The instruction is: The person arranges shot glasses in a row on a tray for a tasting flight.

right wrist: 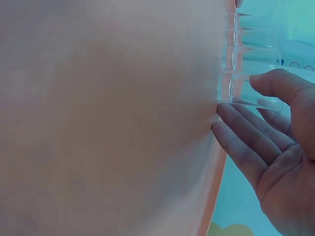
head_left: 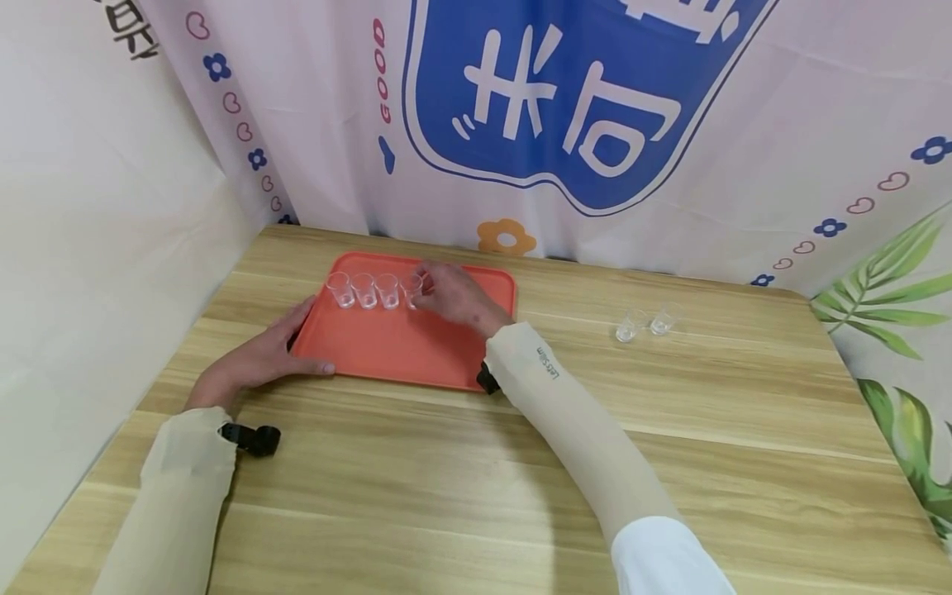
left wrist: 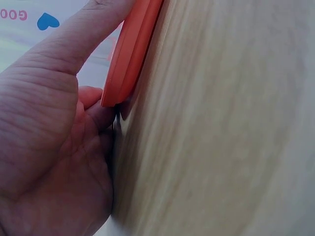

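Beige L sleeve (head_left: 167,504) nearest cam. L grip (head_left: 264,355): thumb & fingers apart, not clenched, bracing near-left corner of red tray (head_left: 387,347) on counter (head_left: 416,496); press lightly, no tipping. Far-left part of tray: row of three clear cups (head_left: 364,291), then 4th cup (head_left: 409,293), pinched betw. thumb & fingers of R grip (head_left: 455,293). Best: base flat, in line w/ row, release gently so nbrs don't get knocked. Two more cups (head_left: 627,328) on counter, well right of tray. Unclear: L fingertips, lost past tray edge; R index, partly behind 4th cup; whether cups touch.
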Demonstrator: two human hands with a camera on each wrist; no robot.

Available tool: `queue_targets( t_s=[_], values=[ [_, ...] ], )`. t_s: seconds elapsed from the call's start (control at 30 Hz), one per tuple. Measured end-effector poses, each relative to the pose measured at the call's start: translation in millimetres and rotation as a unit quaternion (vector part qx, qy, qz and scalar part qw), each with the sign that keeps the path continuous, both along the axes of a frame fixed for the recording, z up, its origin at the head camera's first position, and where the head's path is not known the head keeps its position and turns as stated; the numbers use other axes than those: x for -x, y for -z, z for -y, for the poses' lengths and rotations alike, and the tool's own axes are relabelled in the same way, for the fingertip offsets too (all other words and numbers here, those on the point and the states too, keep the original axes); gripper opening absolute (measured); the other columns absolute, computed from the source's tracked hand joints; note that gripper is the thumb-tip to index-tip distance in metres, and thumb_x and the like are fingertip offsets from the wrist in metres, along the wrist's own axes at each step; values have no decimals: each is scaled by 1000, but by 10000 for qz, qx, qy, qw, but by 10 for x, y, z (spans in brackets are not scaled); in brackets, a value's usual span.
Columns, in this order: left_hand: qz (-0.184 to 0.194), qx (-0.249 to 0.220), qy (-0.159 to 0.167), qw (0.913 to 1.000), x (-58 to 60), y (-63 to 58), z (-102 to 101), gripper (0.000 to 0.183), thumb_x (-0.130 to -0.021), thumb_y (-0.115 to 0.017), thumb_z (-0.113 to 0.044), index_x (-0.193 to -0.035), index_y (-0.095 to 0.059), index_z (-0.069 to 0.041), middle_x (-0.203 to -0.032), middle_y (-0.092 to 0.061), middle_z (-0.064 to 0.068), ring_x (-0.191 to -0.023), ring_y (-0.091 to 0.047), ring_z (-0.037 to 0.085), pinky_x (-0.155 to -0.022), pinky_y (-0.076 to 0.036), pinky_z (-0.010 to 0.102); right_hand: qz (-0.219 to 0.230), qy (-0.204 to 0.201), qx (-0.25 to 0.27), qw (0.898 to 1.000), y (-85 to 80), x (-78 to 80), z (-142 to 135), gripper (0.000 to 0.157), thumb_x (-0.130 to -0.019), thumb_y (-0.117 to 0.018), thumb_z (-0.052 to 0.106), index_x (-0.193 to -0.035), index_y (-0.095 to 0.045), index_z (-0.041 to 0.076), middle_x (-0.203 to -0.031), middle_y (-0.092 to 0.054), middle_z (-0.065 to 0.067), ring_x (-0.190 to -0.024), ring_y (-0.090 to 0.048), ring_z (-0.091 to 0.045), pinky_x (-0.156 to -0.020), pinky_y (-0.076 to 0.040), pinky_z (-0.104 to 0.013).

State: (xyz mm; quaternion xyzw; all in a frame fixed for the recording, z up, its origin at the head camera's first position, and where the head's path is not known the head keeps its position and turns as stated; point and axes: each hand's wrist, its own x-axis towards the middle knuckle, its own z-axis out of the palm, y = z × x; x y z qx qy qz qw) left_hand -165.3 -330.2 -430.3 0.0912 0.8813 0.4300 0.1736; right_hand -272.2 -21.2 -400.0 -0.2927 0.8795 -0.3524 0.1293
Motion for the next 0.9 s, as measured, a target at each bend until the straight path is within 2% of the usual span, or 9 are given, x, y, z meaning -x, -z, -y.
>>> queue_targets(
  t_s=[0.5, 0.9],
  values=[
    [-23, 88, -18, 10000, -3, -25, -7, 122, -86, -85, -35, -167, 5, -20, -170, 3, 20, -153, -2, 45, -114, -17, 72, -6, 28, -121, 9999, 0, 19, 13, 32, -99, -72, 17, -128, -64, 5, -112, -68, -2, -99, -63, -12, -86, -51, -24],
    [-24, 141, -35, 9999, -7, -14, -4, 122, -86, -85, -32, -167, 5, -18, -170, 3, 21, -152, -3, 46, -113, -18, 73, -5, -30, -251, 9997, -12, -12, 1, 17, -99, -72, 17, -111, -64, 7, -111, -68, -3, -101, -63, -14, -88, -50, -24]
  ],
)
